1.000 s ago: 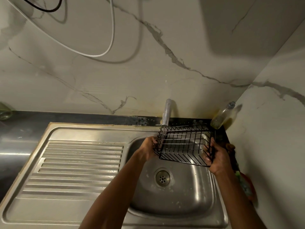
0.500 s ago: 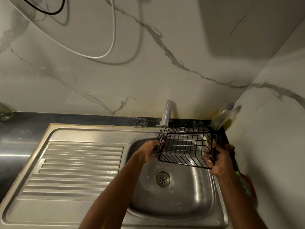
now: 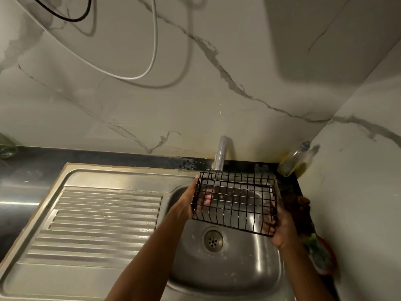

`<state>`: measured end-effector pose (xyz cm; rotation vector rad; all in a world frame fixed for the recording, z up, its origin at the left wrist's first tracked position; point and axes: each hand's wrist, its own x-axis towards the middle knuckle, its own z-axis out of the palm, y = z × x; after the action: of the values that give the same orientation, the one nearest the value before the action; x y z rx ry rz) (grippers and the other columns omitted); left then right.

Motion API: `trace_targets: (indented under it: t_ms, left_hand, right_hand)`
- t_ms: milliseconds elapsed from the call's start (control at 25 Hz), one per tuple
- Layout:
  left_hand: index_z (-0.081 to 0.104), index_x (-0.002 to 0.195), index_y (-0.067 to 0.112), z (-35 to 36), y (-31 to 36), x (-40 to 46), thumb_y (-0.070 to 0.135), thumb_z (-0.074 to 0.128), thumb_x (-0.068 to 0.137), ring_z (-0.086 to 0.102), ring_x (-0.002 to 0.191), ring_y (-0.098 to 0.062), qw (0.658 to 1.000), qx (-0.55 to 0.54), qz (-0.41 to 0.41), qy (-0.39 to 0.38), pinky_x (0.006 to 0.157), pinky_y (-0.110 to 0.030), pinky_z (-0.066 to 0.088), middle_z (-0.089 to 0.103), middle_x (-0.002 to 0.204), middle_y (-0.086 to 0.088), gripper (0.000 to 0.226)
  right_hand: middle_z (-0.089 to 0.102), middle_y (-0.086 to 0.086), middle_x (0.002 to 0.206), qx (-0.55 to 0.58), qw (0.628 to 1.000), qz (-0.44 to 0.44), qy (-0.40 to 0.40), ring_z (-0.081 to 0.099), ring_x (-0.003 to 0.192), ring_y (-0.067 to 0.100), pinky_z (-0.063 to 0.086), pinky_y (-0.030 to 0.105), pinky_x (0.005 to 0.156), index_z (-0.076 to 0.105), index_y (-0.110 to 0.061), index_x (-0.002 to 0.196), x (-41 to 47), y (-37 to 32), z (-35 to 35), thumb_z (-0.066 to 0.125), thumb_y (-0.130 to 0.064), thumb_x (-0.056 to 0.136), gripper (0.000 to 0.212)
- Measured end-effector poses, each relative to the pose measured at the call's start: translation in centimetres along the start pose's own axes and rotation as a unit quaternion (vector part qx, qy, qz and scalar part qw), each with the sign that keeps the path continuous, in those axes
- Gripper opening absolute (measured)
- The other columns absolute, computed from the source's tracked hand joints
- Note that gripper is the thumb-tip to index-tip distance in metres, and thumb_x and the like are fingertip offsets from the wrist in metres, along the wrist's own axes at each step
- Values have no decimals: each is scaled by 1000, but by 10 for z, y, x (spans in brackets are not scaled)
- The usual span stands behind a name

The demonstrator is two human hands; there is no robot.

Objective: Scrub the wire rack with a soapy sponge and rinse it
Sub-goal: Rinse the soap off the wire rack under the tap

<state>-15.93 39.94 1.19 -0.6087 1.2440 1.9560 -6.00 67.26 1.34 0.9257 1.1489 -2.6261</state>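
**Operator:** State the grip and the location of the work piece.

**Supervisor:** The left hand [image 3: 191, 203] grips the left end of the wire rack [image 3: 235, 203], fingers curled through the mesh. The right hand [image 3: 280, 227] grips the right end the same way. The rack is held clear of the basin floor, at centre right of the frame, over the sink [image 3: 238, 270] and directly below the tap [image 3: 221, 153]. A thin stream appears to fall onto its left rear corner.

**Operator:** Procedure for this step?

**Supervisor:** Judged to be the rinse. Keep both ends held firmly; wet wire is likely slippery. Tilt and traverse the rack so the stream reaches every bar, including the areas under the fingers. Shift one hand at a time.

**Operator:** Surroundings?

**Supervisor:** The drain [image 3: 213, 240] lies below the rack. A ribbed draining board [image 3: 104, 222] occupies the lower left. A bottle [image 3: 293, 159] leans in the corner at right, on the dark bench [image 3: 32, 166]. Marble-patterned wall panels rise behind, with a white cable [image 3: 152, 61] looping at upper left. No sponge can be identified.
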Motion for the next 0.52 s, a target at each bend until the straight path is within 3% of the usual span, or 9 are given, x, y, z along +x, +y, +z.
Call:
trace_targets:
  t_ms: [80, 200, 280, 360, 400, 520]
  left_hand:
    - [76, 100, 8, -13, 4, -2, 78, 59, 81, 53, 50, -10, 998, 13, 10, 65, 40, -22, 46, 66, 75, -3, 74]
    - [68, 90, 14, -41, 13, -16, 86, 60, 71, 45, 46, -7, 989, 33, 21, 143, 35, -22, 39, 61, 67, 1, 75]
    - [64, 78, 15, -59, 19, -36, 85, 55, 78, 39, 41, -7, 986, 28, 21, 164, 32, -19, 35, 51, 57, 3, 70]
    - [56, 65, 18, -77, 22, -55, 83, 52, 81, 34, 37, -8, 984, 6, 40, 172, 31, -19, 31, 43, 52, 4, 67]
    - [51, 61, 19, -84, 22, -62, 82, 51, 82, 34, 37, -9, 984, -6, 51, 172, 32, -20, 31, 42, 52, 4, 66]
    - [44, 60, 21, -102, 19, -76, 81, 53, 78, 33, 41, -11, 979, -40, 73, 185, 32, -23, 31, 42, 54, 3, 64]
  right_hand:
    - [51, -1, 52, -61, 997, -3, 51, 38, 32, 9, 27, 14, 32, 60, -15, 81, 11, 15, 5, 50, -45, 95, 34]
    - [72, 11, 79, -118, 990, 33, 65, 62, 49, 18, 42, 20, 39, 70, -9, 96, 28, 36, 26, 51, -50, 93, 45]
    - [76, 16, 97, -139, 988, 45, 43, 72, 75, 26, 56, 31, 58, 71, -9, 106, 35, 41, 51, 51, -55, 94, 52]
    - [76, 16, 102, -217, 975, 43, 28, 72, 92, 32, 57, 40, 78, 69, -12, 110, 42, 39, 81, 44, -58, 99, 54]
    - [76, 15, 101, -260, 964, 44, 26, 71, 93, 32, 55, 40, 82, 68, -12, 109, 45, 36, 97, 42, -58, 100, 53]
    - [75, 14, 99, -349, 935, 58, 28, 70, 87, 28, 55, 37, 72, 65, -10, 113, 56, 28, 141, 43, -42, 105, 40]
